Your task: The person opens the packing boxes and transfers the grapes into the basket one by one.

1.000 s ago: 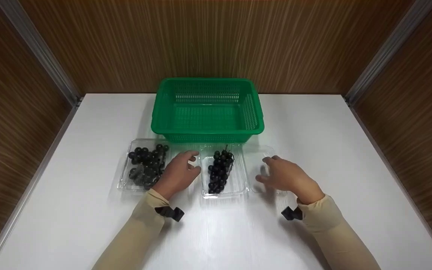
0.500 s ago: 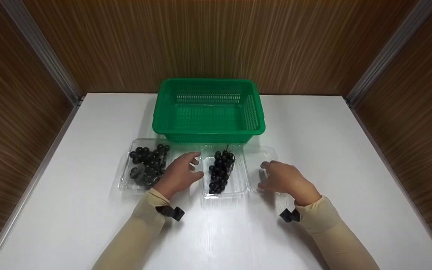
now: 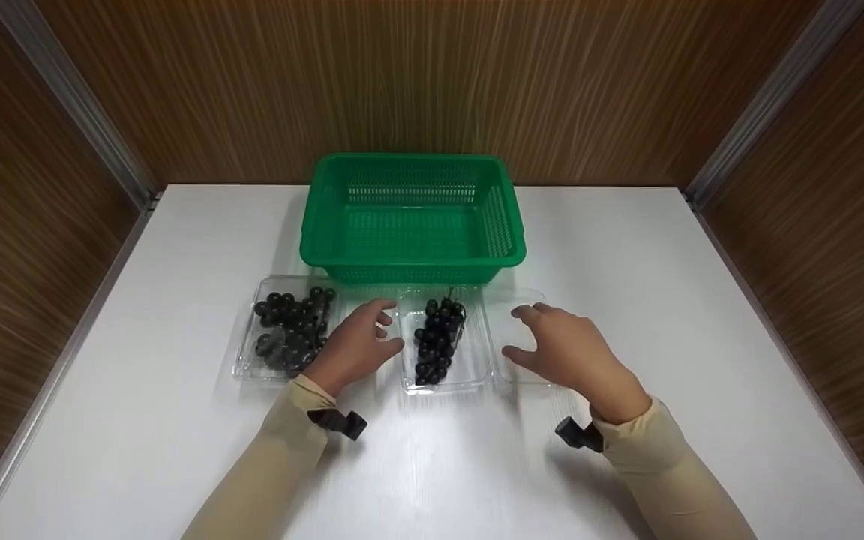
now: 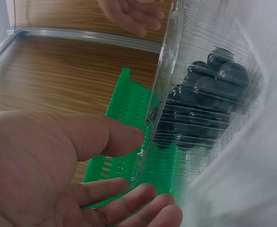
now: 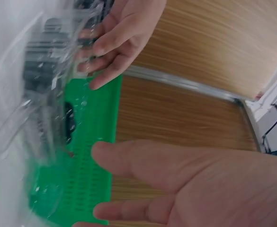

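Note:
A clear tray with a bunch of dark grapes lies in front of a green basket. Its clear lid lies open to the right. My left hand rests at the tray's left edge with relaxed fingers. In the left wrist view the thumb touches the tray's rim. My right hand hovers over the lid with fingers spread, holding nothing. In the right wrist view that right hand is open beside the clear plastic.
A second clear box of dark grapes sits left of my left hand. The basket is empty and stands near the wooden back wall. Wooden walls close in the white table on both sides.
My right hand has shifted a little left and forward over the lid, with its fingers spread wider. The left hand has barely moved.

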Available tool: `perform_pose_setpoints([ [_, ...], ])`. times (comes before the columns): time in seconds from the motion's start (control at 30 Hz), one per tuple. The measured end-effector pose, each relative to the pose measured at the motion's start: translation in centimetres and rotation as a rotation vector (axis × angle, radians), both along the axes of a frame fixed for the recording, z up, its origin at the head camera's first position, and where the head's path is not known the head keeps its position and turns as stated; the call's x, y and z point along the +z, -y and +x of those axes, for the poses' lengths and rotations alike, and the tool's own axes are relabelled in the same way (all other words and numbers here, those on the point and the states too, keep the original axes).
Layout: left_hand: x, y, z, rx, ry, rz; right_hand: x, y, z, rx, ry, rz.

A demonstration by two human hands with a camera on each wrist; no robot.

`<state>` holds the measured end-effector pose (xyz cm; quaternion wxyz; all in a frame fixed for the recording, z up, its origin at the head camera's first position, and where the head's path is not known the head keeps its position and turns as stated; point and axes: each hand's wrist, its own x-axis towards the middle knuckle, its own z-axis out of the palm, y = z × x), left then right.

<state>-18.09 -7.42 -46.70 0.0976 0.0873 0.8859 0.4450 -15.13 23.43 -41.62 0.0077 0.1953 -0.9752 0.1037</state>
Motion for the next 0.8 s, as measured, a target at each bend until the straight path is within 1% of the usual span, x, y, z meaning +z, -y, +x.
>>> perform_pose_setpoints([
  [0.07, 0.0, 0.1, 0.1, 0.006, -0.002, 0.002, 0.4, 0.7, 0.5, 0.042, -0.055, -0.016],
  [0.17, 0.0, 0.2, 0.1, 0.007, 0.003, 0.014, 0.9, 1.8, 1.1, 0.128, -0.118, -0.028],
  [0.27, 0.0, 0.3, 0.0, 0.002, -0.005, 0.025, 1.0, 2.9, 1.1, 0.200, -0.154, -0.033],
  [0.37, 0.0, 0.3, -0.1, -0.017, -0.026, -0.001, 1.2, 3.8, 1.0, 0.236, -0.181, -0.026],
  [0.5, -0.2, 0.2, 0.0, -0.052, -0.083, -0.073, 1.1, 4.9, 0.6, 0.296, -0.206, 0.003],
  [0.57, -0.3, 0.2, 0.1, -0.076, -0.130, -0.114, 0.8, 5.3, 0.3, 0.347, -0.209, 0.022],
  [0.7, -0.4, 0.2, 0.2, -0.112, -0.219, -0.162, -0.1, 5.7, -0.3, 0.444, -0.214, 0.062],
  [0.77, -0.4, 0.2, 0.2, -0.103, -0.229, -0.163, -0.5, 5.9, -0.6, 0.473, -0.220, 0.075],
  [0.8, -0.4, 0.2, 0.2, -0.094, -0.221, -0.154, -0.7, 6.0, -0.7, 0.483, -0.223, 0.080],
])
